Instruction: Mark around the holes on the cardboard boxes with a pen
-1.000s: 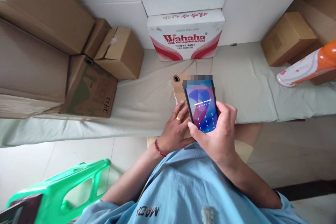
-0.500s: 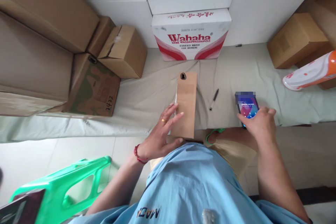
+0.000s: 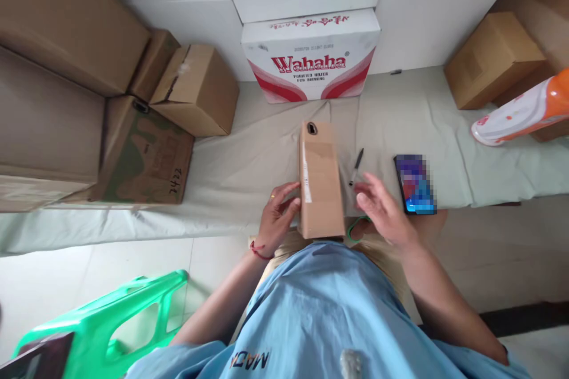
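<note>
A long, narrow cardboard box (image 3: pixel 323 189) lies close in front of me, one end towards my body. It has a dark-rimmed hole near its far end and a white label strip on its left part. My left hand (image 3: pixel 278 213) is at its left side, fingers bent and fingertips against the cardboard; part of the grip is hidden. To the right of the box, my right hand (image 3: pixel 383 208) hangs apart from it, fingers spread and holding nothing. Just beyond those fingers is a pen (image 3: pixel 357 166). Farther right lies a phone (image 3: pixel 415 185), its screen lit.
A white-and-red Wahaha carton (image 3: pixel 311 62) stands at the back. Cardboard boxes (image 3: pixel 146 154) are stacked on the left. An orange-and-white bottle (image 3: pixel 515 109) and another box (image 3: pixel 493 62) are on the right. A green stool (image 3: pixel 102 320) stands on the floor.
My right hand has let go of the phone and moved left towards the box. My left hand has shifted from the top to the left side; the box has turned, showing its label strip.
</note>
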`<action>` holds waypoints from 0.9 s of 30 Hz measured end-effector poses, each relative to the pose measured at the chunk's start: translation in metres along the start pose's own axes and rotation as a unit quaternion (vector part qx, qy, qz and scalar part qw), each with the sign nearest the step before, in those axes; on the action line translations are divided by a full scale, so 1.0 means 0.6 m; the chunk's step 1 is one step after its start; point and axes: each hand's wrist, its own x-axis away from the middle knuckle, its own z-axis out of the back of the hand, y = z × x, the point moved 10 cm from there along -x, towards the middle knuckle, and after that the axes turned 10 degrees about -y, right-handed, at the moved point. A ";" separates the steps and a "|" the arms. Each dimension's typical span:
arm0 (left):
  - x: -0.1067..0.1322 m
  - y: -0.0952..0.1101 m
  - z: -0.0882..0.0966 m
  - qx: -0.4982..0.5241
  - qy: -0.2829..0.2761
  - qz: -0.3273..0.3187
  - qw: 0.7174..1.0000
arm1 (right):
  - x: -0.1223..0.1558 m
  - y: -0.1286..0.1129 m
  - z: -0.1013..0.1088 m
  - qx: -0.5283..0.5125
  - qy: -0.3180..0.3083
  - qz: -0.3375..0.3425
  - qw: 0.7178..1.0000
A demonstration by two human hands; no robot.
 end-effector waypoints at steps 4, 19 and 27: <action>0.006 -0.006 -0.019 0.024 0.001 0.025 0.999 | -0.015 -0.004 -0.107 -0.221 -0.084 -0.023 0.971; 0.088 -0.018 0.022 0.291 0.033 0.153 0.944 | -0.029 0.033 -0.216 -0.403 -0.173 -0.053 0.897; 0.140 0.051 0.325 -0.126 0.346 0.108 0.923 | -0.041 0.037 -0.071 -0.255 -0.037 -0.024 0.966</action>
